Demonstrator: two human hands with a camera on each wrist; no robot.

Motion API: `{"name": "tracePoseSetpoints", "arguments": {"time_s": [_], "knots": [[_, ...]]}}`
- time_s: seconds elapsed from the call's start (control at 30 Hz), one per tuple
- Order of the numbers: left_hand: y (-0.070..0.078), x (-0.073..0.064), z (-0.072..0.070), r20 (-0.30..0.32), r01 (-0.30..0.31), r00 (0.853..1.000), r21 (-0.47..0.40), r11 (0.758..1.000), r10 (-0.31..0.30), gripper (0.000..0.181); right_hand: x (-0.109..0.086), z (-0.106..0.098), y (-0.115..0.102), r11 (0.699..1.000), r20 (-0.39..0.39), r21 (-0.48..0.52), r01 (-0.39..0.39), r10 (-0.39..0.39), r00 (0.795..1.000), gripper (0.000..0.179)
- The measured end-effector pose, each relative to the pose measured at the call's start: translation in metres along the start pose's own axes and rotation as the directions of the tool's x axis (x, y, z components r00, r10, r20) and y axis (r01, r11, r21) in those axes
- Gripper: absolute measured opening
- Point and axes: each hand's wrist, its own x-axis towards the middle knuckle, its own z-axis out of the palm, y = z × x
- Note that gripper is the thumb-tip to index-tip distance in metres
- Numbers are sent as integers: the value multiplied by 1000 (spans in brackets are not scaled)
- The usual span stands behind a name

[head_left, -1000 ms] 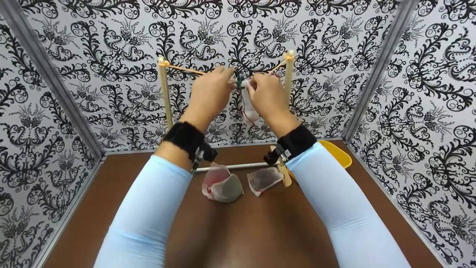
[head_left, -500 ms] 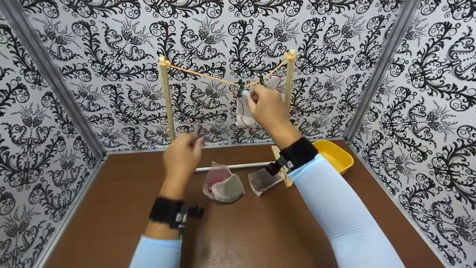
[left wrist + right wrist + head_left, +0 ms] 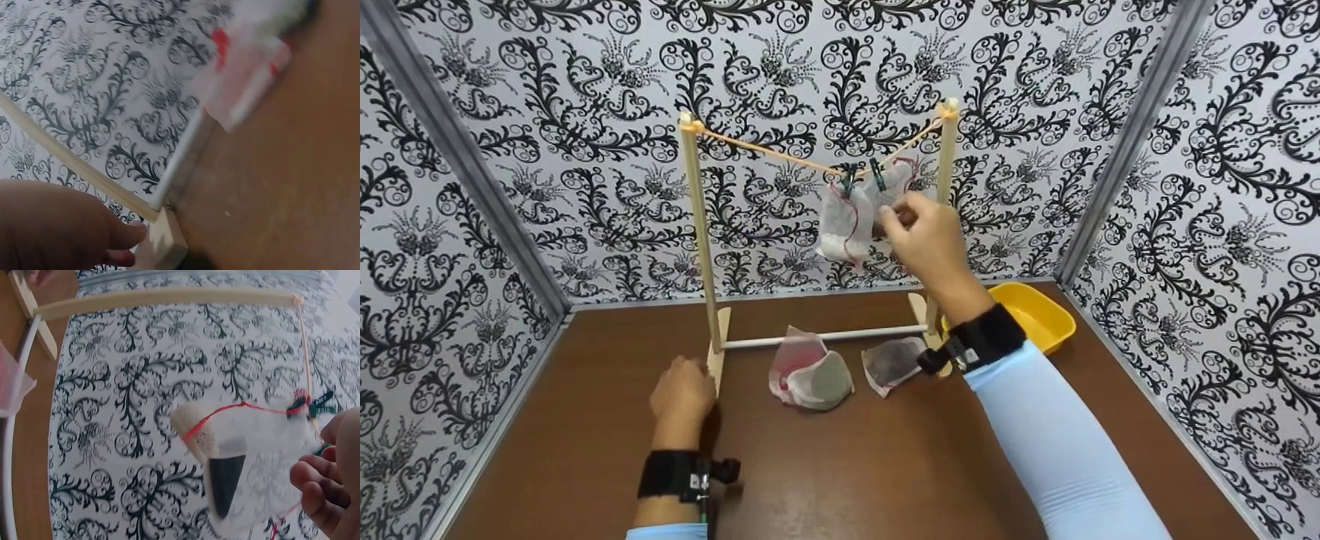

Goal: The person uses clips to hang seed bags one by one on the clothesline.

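Observation:
Two sheer drawstring pouches hang from an orange cord (image 3: 769,152), held by dark green clothespins (image 3: 847,178). The nearer pouch (image 3: 844,221) has pale grains at its bottom and a red string down its front. Partly behind it hangs the other pouch (image 3: 894,184), with dark contents (image 3: 226,486) showing in the right wrist view. My right hand (image 3: 930,232) is just right of the pouches, fingers loosely curled and gripping nothing. Low on the left, my left hand (image 3: 684,388) hovers by the foot (image 3: 169,239) of the wooden stand, its thumb and finger slightly apart.
The cord spans two wooden posts (image 3: 701,225), joined low by a white rod (image 3: 757,342). On the brown table lie a pouch with greenish contents (image 3: 823,379) and a dark-filled pouch (image 3: 892,361). A yellow basin (image 3: 1057,319) sits at the right, behind my arm.
My left hand has left the clothespin and dropped toward the lower left. My right hand has let go of the pouch and drawn back right and down; the pouches now hang freely.

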Motion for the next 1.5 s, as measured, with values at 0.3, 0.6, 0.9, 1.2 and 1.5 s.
{"name": "tracePoseSetpoints", "arguments": {"time_s": [0.3, 0.6, 0.9, 1.2, 1.5], "knots": [[-7, 0, 3, 27, -26, 999, 38, 999, 25, 24, -11, -37, 65, 994, -188, 25, -104, 107, 976, 35], [0, -3, 2, 72, -33, 997, 76, 997, 28, 13, -30, -85, 155, 861, 283, -326, -390, 483, 829, 43], [7, -6, 4, 90, -58, 995, 157, 986, 44, 33, -65, -78, 204, 775, 579, -599, -200, 592, 561, 34], [6, -10, 5, 93, -68, 994, 161, 985, 53, 27, -76, -72, 202, 713, 561, -661, -235, 677, 477, 15], [6, -7, 7, 87, -67, 995, 161, 985, 54, 27, -75, -73, 209, 733, 555, -640, -233, 650, 519, 11]]}}
